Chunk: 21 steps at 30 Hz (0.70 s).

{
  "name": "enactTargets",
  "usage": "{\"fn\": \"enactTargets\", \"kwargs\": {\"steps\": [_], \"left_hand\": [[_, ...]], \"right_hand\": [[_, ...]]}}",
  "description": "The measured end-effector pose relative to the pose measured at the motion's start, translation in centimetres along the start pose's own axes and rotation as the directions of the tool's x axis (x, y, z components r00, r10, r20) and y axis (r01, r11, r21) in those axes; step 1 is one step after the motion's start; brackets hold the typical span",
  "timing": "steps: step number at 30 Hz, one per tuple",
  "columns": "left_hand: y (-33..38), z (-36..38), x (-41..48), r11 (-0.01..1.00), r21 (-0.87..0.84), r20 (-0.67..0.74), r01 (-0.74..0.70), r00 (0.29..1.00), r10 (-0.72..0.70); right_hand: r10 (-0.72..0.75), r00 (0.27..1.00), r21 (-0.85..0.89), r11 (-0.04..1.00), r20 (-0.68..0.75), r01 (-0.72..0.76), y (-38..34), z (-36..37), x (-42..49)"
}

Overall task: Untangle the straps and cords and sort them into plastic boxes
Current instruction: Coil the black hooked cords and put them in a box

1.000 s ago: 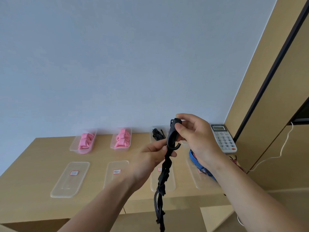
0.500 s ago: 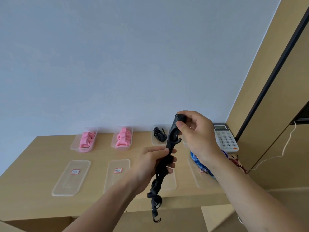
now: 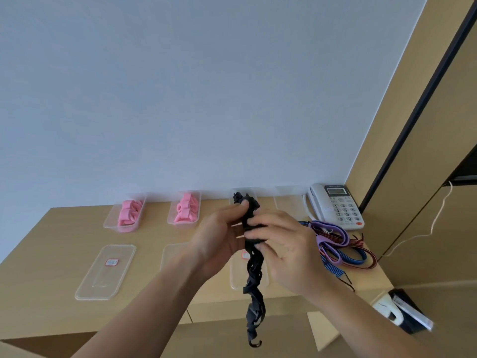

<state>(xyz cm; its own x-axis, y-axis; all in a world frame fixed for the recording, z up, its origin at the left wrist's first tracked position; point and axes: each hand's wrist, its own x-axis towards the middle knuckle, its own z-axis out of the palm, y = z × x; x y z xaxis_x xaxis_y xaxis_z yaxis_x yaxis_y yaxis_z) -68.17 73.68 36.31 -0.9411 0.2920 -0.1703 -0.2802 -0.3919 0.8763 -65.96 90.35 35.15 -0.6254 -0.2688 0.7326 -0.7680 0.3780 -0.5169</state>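
Both hands are raised above the table (image 3: 51,241). The left hand (image 3: 219,233) grips the upper end of the black strap (image 3: 254,288). The right hand (image 3: 286,251) has its fingers curled round the strap just below. The strap hangs twisted, with its hook (image 3: 255,343) lowest, past the table's near edge. At far left, a plastic box (image 3: 111,218) and a second box (image 3: 199,202) each hold pink straps (image 3: 127,213). Tangled cords (image 3: 333,244) lie at the right, near a telephone (image 3: 335,205).
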Motion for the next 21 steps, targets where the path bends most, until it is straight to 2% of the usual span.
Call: {"fn": "enactTargets", "kwargs": {"steps": [3,5,6,8,9,11,14,16,18,21], "left_hand": [[0.0,-0.2,0.1,0.991,0.112,0.039,-0.07,0.997,0.066],[-0.2,0.1,0.1,0.981,0.174,0.052,-0.091,0.995,0.083],[-0.2,0.3,0.0,0.973,0.208,0.064,-0.096,0.994,0.084],[-0.3,0.6,0.1,0.958,0.266,0.091,-0.106,0.992,0.085],[-0.3,0.7,0.1,0.954,0.279,0.091,-0.112,0.992,0.089],[-0.5,0.9,0.2,0.968,0.239,0.024,-0.081,0.997,0.077],[-1.0,1.0,0.3,0.987,0.158,-0.111,-0.025,0.993,0.043],[-1.3,0.7,0.2,0.985,0.171,-0.089,-0.027,0.995,0.042],[-1.2,0.7,-0.1,0.966,0.254,-0.019,-0.045,0.999,0.051],[-1.4,0.9,-0.6,0.931,0.365,0.04,-0.02,0.999,0.005]], "right_hand": [[0.031,0.999,0.06,0.998,-0.013,-0.03,-0.2,-0.4,-0.3],[0.181,0.978,0.075,0.982,-0.102,-0.174,-0.3,-0.7,0.6],[0.309,0.945,0.085,0.95,-0.106,-0.301,-0.2,-0.9,1.2],[0.531,0.844,0.1,0.838,0.077,-0.537,0.4,-1.6,2.1],[0.562,0.805,0.098,0.805,0.193,-0.585,0.9,-1.9,2.4],[0.528,0.782,0.092,0.807,0.329,-0.584,1.4,-2.4,2.4],[0.515,0.79,0.168,0.792,0.332,-0.587,1.8,-2.5,2.2],[0.531,0.787,0.282,0.739,0.314,-0.612,1.9,-2.4,2.2],[0.55,0.779,0.379,0.68,0.302,-0.628,2.1,-2.5,2.7],[0.565,0.782,0.413,0.667,0.263,-0.62,2.6,-3.0,3.7]]}}
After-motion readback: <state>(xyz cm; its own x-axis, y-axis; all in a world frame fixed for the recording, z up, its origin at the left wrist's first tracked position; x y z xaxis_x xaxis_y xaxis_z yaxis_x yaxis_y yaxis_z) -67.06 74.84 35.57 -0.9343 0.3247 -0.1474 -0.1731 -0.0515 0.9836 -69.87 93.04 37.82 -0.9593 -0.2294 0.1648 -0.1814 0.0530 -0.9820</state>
